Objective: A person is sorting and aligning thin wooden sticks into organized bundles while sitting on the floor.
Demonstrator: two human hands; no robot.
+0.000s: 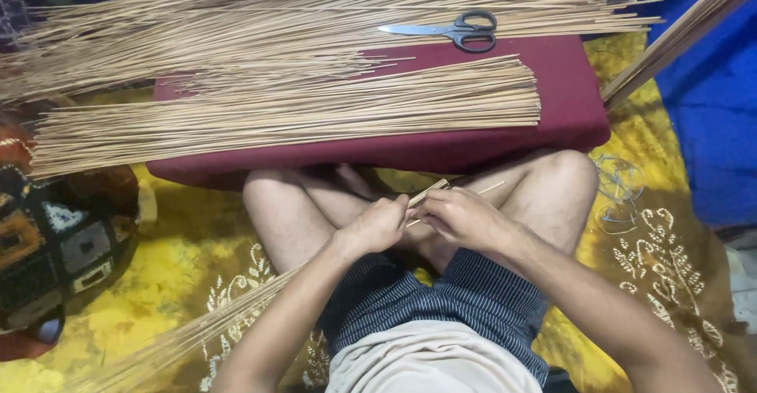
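Both hands are meeting over the lap: the left hand (377, 226) and right hand (461, 216) are closing their fingers around a bundle of thin sticks (236, 310) that is running down past the left knee. Such sticks are probably light, stiff and brittle, best pinched near the ends. Beyond, more sticks (315, 109) are lying across a maroon cushion (564, 78), with scissors (457, 30) farthest off.

A small bundle of thin, pale tan sticks (236, 314) is held over the lap, slanted from lower left to upper right. Its upper ends (432, 192) are pinched between both hands, while the long lower part trails past the left knee toward the yellow cloth's near edge.
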